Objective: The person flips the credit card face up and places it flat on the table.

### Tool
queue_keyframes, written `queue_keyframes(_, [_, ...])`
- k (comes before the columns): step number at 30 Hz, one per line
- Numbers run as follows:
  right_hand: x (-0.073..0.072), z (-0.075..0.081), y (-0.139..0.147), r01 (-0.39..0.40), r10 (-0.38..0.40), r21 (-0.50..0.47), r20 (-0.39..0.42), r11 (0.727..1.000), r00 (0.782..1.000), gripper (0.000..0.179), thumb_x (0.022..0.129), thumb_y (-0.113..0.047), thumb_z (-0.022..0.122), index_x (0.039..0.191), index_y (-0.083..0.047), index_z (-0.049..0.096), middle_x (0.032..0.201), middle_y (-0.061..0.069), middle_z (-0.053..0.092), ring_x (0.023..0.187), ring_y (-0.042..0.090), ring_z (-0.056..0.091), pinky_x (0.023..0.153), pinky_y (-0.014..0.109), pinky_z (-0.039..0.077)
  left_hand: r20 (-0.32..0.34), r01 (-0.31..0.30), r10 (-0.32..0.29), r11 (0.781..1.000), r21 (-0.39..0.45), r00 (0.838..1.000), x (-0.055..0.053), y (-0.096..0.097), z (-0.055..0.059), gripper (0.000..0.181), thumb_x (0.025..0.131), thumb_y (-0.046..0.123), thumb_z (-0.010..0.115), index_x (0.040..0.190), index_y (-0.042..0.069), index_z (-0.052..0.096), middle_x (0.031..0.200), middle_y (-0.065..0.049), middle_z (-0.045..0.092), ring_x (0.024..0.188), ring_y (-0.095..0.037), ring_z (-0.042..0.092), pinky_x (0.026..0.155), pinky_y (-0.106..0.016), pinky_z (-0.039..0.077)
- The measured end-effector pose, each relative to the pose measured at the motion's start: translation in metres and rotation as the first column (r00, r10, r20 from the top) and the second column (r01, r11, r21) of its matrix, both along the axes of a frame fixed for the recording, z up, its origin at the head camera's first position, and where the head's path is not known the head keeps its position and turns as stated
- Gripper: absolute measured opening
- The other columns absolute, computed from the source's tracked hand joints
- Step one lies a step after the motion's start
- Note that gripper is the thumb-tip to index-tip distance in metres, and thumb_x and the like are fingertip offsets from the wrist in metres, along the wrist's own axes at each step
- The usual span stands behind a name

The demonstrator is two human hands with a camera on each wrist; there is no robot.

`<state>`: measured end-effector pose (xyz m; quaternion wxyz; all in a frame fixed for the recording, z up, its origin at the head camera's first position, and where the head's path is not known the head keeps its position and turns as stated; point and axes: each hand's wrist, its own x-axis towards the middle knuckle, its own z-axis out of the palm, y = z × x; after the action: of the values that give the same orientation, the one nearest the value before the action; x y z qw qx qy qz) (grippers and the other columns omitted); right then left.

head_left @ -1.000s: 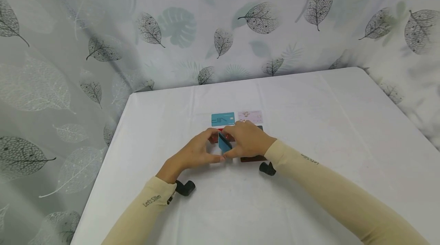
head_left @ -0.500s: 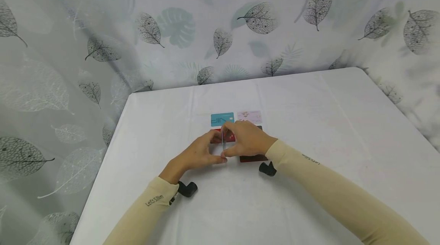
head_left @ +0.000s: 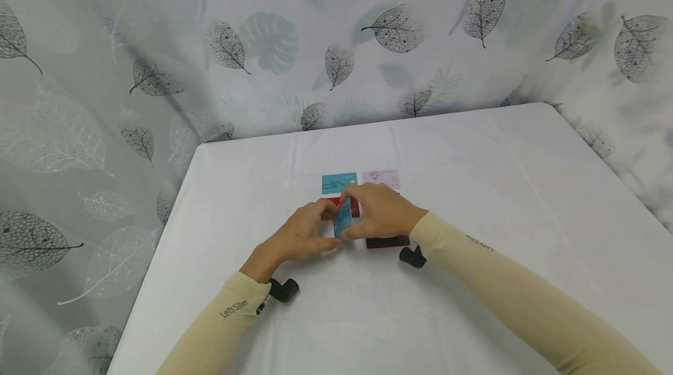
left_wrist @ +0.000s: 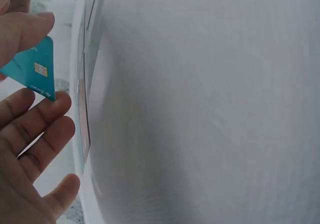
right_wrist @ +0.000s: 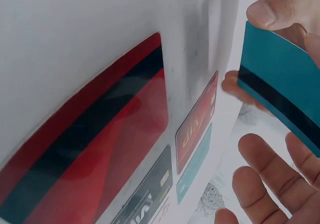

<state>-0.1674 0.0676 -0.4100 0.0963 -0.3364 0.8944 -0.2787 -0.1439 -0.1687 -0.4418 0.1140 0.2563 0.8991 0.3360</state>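
Note:
Between both hands a teal bank card [head_left: 343, 220] stands on edge above the white table; its chip side shows in the left wrist view and its dark-striped back in the right wrist view. My right hand [head_left: 384, 211] pinches it, index finger at the top and thumb at the bottom. Opposite, the left hand [head_left: 299, 232] holds the card's near side, thumb and fingers bent in a wide curve. A left fingertip meets one corner of the card [left_wrist: 42, 68] in the left wrist view. Beyond and beneath lie a red card [head_left: 354, 209] and a dark reddish card [head_left: 387, 242], partly covered.
Another teal card [head_left: 339, 183] and a pink card [head_left: 381, 179] lie flat side by side beyond the hands. A black card [right_wrist: 145, 194] shows in the right wrist view. Leaf-patterned curtains [head_left: 273, 42] hang behind and beside the white table [head_left: 473, 176].
The teal card has turned between the fingers: first its striped back showed, then its thin edge, now its teal face. The hands have shifted only slightly; the flat cards have stayed put.

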Motion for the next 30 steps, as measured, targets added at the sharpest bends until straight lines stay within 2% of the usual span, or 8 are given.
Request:
queue_keyframes(7, [-0.002, -0.001, 0.005, -0.005, 0.008, 0.053, -0.068, 0.999, 0.998, 0.055, 0.079, -0.049, 0.085, 0.118, -0.016, 0.065, 0.098, -0.008, 0.064, 0.089, 0.013, 0.058, 0.078, 0.033, 0.050, -0.061, 0.010, -0.013, 0.999, -0.049, 0.998, 0.000, -0.005, 0.003, 0.054, 0.084, 0.024, 0.087, 0.129, 0.012, 0.060, 0.120, 0.002, 0.066, 0.114, -0.019, 0.061, 0.101, -0.041, 0.052])
queue_keyframes(13, [-0.002, -0.003, 0.008, -0.004, 0.018, 0.120, -0.114, 0.993, 0.993, 0.054, 0.081, -0.050, 0.083, 0.119, -0.015, 0.067, 0.099, -0.008, 0.065, 0.092, 0.013, 0.057, 0.081, 0.036, 0.047, -0.099, 0.017, -0.025, 0.996, -0.083, 0.995, -0.001, -0.008, 0.004, 0.055, 0.084, 0.027, 0.087, 0.130, 0.010, 0.062, 0.119, 0.000, 0.066, 0.112, -0.020, 0.060, 0.100, -0.041, 0.051])
queue_keyframes(16, [-0.002, -0.004, 0.008, -0.010, 0.032, 0.151, -0.140, 0.988, 0.990, 0.054, 0.080, -0.050, 0.083, 0.118, -0.014, 0.069, 0.100, -0.007, 0.066, 0.093, 0.015, 0.058, 0.080, 0.037, 0.047, -0.095, 0.013, -0.023, 0.995, -0.098, 0.995, -0.001, -0.009, 0.003, 0.055, 0.083, 0.029, 0.087, 0.129, 0.011, 0.063, 0.118, 0.000, 0.065, 0.112, -0.021, 0.059, 0.099, -0.041, 0.051])
queue_keyframes(23, [-0.001, -0.006, 0.007, -0.018, 0.064, 0.249, -0.178, 0.968, 0.982, 0.057, 0.080, -0.051, 0.082, 0.123, -0.015, 0.072, 0.115, 0.000, 0.071, 0.103, 0.018, 0.060, 0.083, 0.039, 0.048, -0.080, 0.004, -0.015, 0.991, -0.134, 0.997, 0.000, -0.011, 0.004, 0.055, 0.082, 0.031, 0.088, 0.127, 0.012, 0.063, 0.118, 0.001, 0.065, 0.112, -0.019, 0.057, 0.100, -0.041, 0.050])
queue_keyframes(30, [0.000, -0.006, 0.005, -0.036, 0.094, 0.283, -0.191, 0.958, 0.977, 0.057, 0.080, -0.050, 0.084, 0.124, -0.015, 0.074, 0.120, 0.001, 0.072, 0.107, 0.019, 0.063, 0.081, 0.038, 0.046, -0.088, 0.010, -0.023, 0.989, -0.149, 0.996, 0.000, -0.012, 0.005, 0.055, 0.081, 0.030, 0.088, 0.127, 0.011, 0.064, 0.118, 0.001, 0.065, 0.112, -0.018, 0.057, 0.100, -0.041, 0.050])
